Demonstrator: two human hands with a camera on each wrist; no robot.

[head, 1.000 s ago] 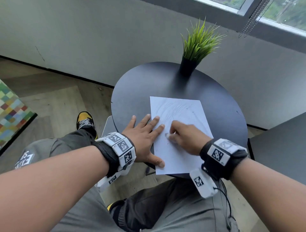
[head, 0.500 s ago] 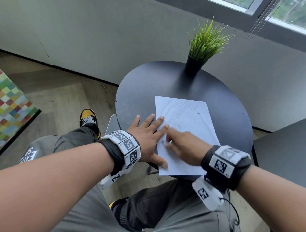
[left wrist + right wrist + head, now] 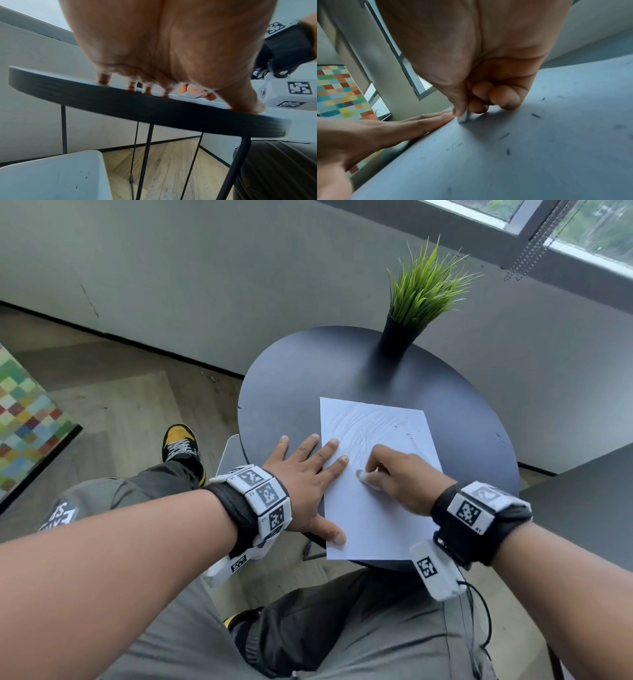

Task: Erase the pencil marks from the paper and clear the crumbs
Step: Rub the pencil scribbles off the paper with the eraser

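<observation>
mid-erase: right hand [image 3: 402,477] pinches white eraser [image 3: 363,476] onto paper [image 3: 376,522] on round black table [image 3: 287,392], left hand [image 3: 305,484] flat, fingers spread, pinning its left edge; near half looks clean, far-half pencil marks [image 3: 363,429] and dark crumbs [image 3: 504,136] remain.
</observation>
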